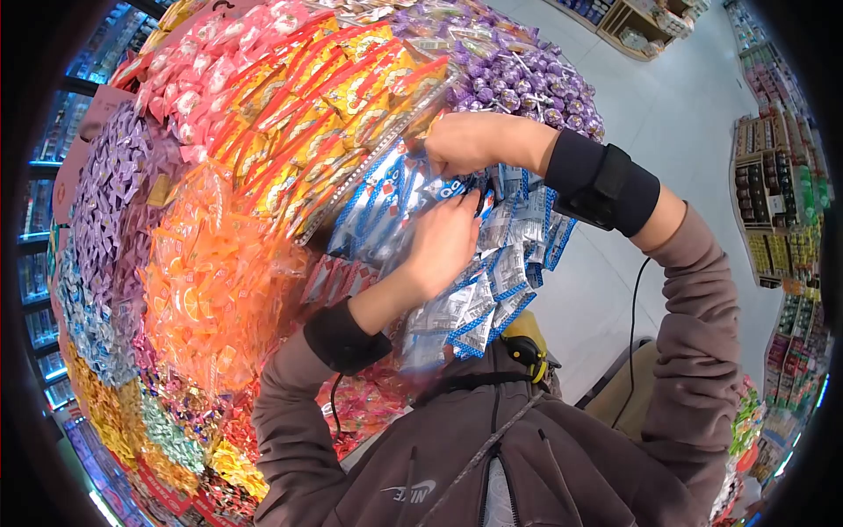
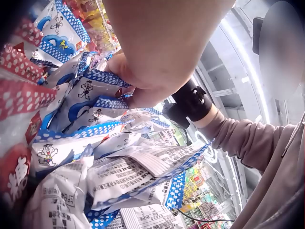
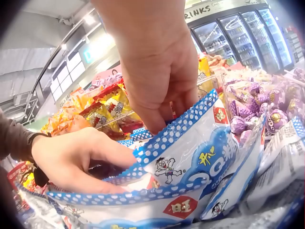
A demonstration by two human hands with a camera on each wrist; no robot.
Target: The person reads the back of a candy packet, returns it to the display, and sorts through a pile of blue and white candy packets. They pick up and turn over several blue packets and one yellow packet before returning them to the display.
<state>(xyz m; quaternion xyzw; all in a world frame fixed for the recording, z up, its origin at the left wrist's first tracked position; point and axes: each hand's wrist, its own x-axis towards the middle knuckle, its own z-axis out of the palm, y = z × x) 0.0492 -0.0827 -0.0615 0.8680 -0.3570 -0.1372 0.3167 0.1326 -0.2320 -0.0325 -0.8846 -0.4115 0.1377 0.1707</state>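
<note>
Blue-and-white candy packets (image 1: 382,198) with dotted blue edges lie in a thick pile under both hands. My left hand (image 1: 443,246) reaches in from the near side. In the left wrist view, its thumb and finger (image 2: 143,98) pinch a packet's dotted edge (image 2: 107,78). Opposite it, my right hand (image 1: 470,145) bends down into the pile with curled fingers. In the right wrist view, the right hand (image 3: 159,71) grips the top edge of an upright packet (image 3: 195,152), which partly hides its fingertips. The left hand (image 3: 86,157) is close beside it there.
Yellow-and-red packets (image 1: 325,88) lie beyond a clear divider (image 1: 378,145). Purple lollipops (image 1: 536,83) are at the far right and orange-wrapped candies (image 1: 206,281) at the left. Red-and-white packets (image 1: 338,277) adjoin the blue ones. Shelves (image 1: 773,193) stand across the floor (image 1: 654,105).
</note>
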